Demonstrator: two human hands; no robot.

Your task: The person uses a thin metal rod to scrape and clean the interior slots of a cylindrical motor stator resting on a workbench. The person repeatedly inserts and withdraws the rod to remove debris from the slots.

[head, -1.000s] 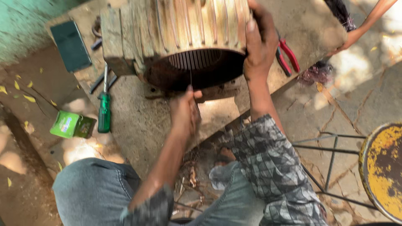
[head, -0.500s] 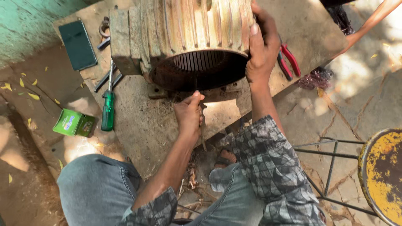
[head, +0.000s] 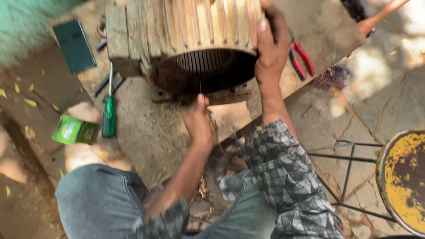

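Note:
A ribbed, rusty motor housing (head: 190, 26) lies on its side on a stone slab (head: 146, 128), its dark open end with slotted core (head: 203, 59) facing me. My right hand (head: 271, 48) grips the rim of the housing on its right side. Just below the opening, my left hand (head: 200, 120) has its fingers pinched on a thin wire (head: 199, 75) that runs straight up into the core slots. My knees in blue jeans (head: 95, 199) are at the bottom of the view.
On the slab's left lie a green-handled screwdriver (head: 109, 116), a small green box (head: 73, 129) and a dark flat case (head: 74, 45). Red-handled pliers (head: 302, 57) lie beside my right hand. A yellow rusty round seat (head: 405, 177) on a metal frame (head: 347, 172) stands right. Another person's arm (head: 380, 15) shows top right.
My left hand has drawn back slightly from the opening with the thin wire stretched from the core. My right hand stays on the rim.

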